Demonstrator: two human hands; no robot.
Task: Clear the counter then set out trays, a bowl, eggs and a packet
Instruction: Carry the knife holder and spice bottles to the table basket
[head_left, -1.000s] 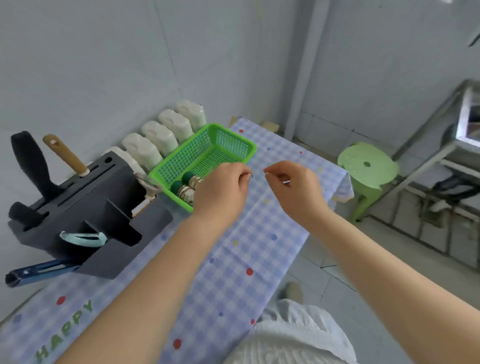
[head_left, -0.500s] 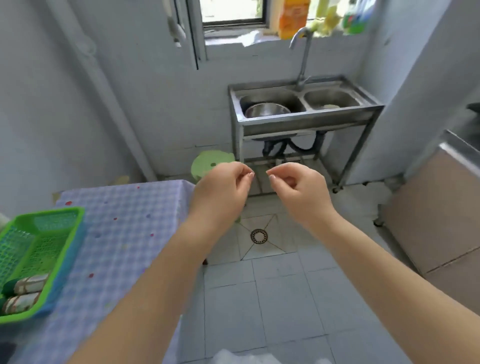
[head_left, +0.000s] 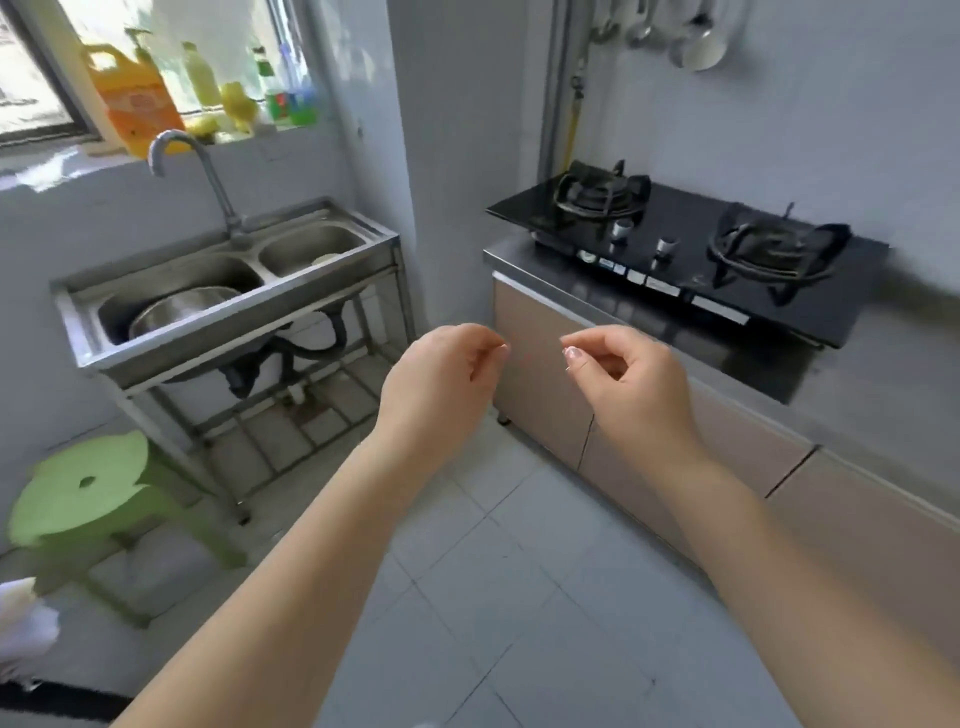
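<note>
My left hand (head_left: 441, 379) and my right hand (head_left: 628, 379) hover side by side over the tiled floor, fingers loosely curled, thumb and forefinger nearly touching, with nothing in either. A steel bowl (head_left: 182, 312) lies in the left basin of the double sink (head_left: 332, 286) at the left. The steel counter (head_left: 524, 265) with a black two-burner gas stove (head_left: 691, 244) runs along the right wall, just beyond my hands. No trays, eggs or packet are in view.
A green plastic stool (head_left: 83, 493) stands on the floor at lower left, below the sink. Bottles (head_left: 135, 98) line the window sill above the tap (head_left: 208, 176). Ladles (head_left: 691, 36) hang on the wall over the stove. Cabinet doors (head_left: 545, 384) sit under the counter.
My view has swung right, from the checked table with the green basket, past the sink, to the stove counter. Both hands stay raised and curled, now slightly further apart.
</note>
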